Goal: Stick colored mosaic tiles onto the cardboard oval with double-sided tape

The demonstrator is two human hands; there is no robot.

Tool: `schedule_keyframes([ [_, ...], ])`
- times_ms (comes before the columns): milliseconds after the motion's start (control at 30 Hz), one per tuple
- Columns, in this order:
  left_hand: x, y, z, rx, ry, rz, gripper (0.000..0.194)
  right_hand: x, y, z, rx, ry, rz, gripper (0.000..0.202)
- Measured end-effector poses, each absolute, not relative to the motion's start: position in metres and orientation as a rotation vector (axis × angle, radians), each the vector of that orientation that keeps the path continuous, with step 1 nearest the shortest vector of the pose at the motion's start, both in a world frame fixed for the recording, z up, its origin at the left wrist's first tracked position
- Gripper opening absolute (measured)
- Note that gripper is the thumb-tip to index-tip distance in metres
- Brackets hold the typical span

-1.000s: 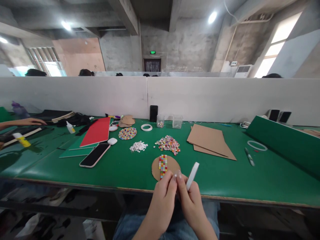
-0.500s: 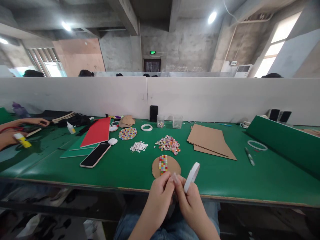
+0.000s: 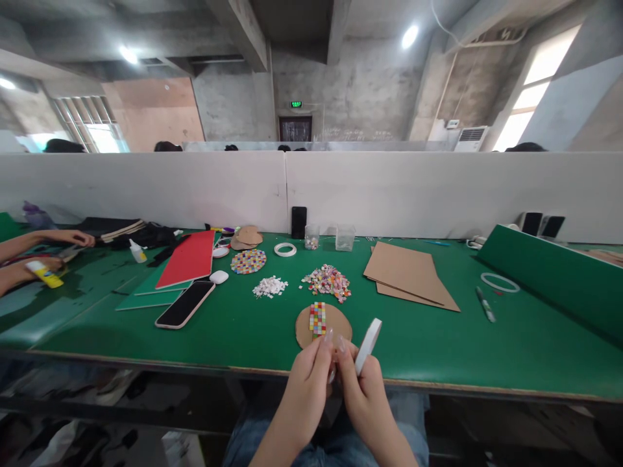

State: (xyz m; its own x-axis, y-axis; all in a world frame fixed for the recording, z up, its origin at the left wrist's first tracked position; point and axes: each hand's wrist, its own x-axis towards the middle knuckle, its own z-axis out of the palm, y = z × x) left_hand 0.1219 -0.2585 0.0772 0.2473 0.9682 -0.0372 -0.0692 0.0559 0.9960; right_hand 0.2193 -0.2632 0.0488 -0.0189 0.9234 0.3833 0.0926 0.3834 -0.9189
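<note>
My right hand (image 3: 363,383) is closed, with a narrow white roll of tape (image 3: 368,346) hooked in its fingers and tilted up to the right. My left hand (image 3: 311,383) is pinched beside it, thumb tip close to the other thumb. A tiny piece between the fingertips is too small to make out. Just beyond both hands lies a round cardboard disc (image 3: 335,322), its near edge hidden by the fingers. Coloured mosaic tiles (image 3: 318,318) form a block on the disc's left half. Behind it are a heap of mixed tiles (image 3: 327,282) and a smaller pile of white tiles (image 3: 270,287).
A tile-covered disc (image 3: 248,261), another tape roll (image 3: 285,250) and clear containers (image 3: 345,238) stand farther back. Cardboard sheets (image 3: 406,272) lie right, a phone (image 3: 185,303) and red board (image 3: 189,259) left. Another person's hands (image 3: 73,239) work at far left.
My hands have shifted slightly; the thumbs are more upright and a little apart. The tape roll in my right hand has turned more edge-on and moved slightly left.
</note>
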Motion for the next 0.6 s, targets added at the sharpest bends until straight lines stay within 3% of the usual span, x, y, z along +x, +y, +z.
schedule_keyframes([
  [400,0.126,-0.258,0.068,1.561,1.216,1.191,0.026,0.212,-0.255,0.038,-1.032,-1.404,0.794,0.032],
  [600,0.122,-0.259,0.073,1.793,1.341,1.03,0.027,0.219,-0.254,0.038,-1.047,-1.448,0.754,0.033],
])
